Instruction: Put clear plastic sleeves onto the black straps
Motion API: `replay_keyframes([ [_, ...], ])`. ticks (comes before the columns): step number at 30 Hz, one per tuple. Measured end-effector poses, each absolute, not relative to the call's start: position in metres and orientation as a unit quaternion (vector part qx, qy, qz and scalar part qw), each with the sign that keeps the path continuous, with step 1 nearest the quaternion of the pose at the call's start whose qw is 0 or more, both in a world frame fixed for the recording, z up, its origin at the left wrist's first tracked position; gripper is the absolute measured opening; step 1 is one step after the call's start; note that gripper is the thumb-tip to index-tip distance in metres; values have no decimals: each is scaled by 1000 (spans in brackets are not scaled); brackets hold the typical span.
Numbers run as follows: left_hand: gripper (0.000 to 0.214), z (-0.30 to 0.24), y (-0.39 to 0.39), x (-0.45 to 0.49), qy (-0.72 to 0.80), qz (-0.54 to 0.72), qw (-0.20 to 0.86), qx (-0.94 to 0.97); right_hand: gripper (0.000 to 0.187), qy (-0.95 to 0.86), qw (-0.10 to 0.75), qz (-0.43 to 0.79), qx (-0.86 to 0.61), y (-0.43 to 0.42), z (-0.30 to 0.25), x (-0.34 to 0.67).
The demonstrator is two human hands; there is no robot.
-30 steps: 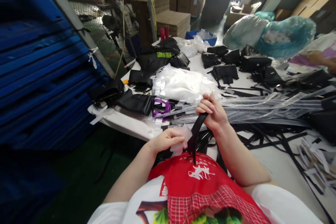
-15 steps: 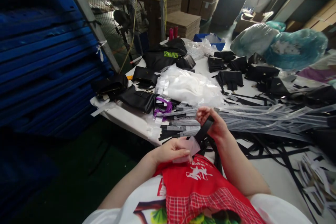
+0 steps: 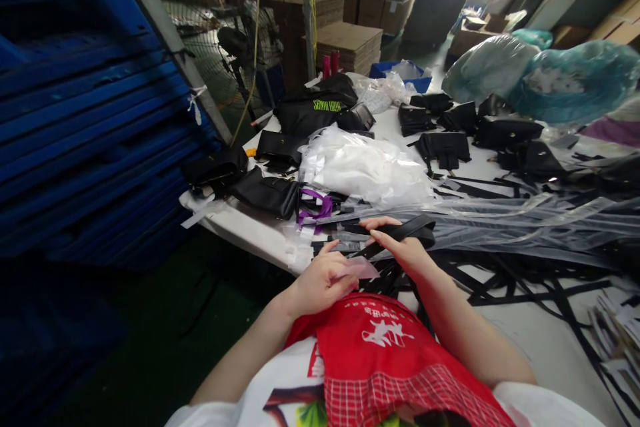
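My left hand (image 3: 326, 280) is closed on a small translucent plastic piece (image 3: 364, 268), which sticks out past the fingers towards the right. Across from it, my right hand (image 3: 400, 245) pinches a black strap (image 3: 419, 229), folded into a loop over the fingers. One end of the strap runs down towards my left hand; whether the left fingers grip it too is hidden. Beneath both hands, at the table's front edge, lie more black straps (image 3: 493, 270), some in long clear plastic sleeves (image 3: 505, 220).
A heap of white plastic bags (image 3: 367, 163) lies just beyond my hands. Black bags (image 3: 265, 192) sit to its left, and more black pouches (image 3: 443, 147) to its right. A purple ribbon (image 3: 316, 207) is near the table edge. Blue stacked panels (image 3: 85, 120) stand at left.
The strap has swung from upright to nearly level, looped over my right hand, which has turned and dropped a little. My left hand has turned slightly, keeping the plastic piece.
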State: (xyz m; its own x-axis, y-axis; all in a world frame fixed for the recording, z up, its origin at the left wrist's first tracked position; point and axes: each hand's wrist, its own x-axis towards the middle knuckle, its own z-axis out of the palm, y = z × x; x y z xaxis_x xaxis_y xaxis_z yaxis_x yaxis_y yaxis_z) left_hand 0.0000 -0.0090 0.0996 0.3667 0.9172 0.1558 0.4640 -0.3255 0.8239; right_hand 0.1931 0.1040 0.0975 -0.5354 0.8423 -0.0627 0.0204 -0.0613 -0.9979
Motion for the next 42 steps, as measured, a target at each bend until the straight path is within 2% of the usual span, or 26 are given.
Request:
replay_keyframes([
  [8, 26, 87, -10, -5, 474, 330, 349, 738, 24, -675, 301, 601, -305, 95, 98, 187],
  [15, 30, 87, -11, -23, 448, 450, 459, 621, 28, -659, 258, 632, -315, 90, 85, 182],
  [23, 34, 96, -3, -11, 389, 377, 466, 699, 40, -630, 266, 658, -316, 75, 81, 184],
  [28, 35, 91, -4, -5, 378, 333, 481, 718, 37, -660, 273, 623, -319, 70, 83, 193],
  [33, 32, 86, -4, -2, 370, 315, 461, 742, 21, -692, 265, 592, -317, 68, 84, 194],
  [42, 30, 84, -9, -31, 470, 363, 400, 698, 19, -694, 305, 522, -391, 75, 93, 213],
])
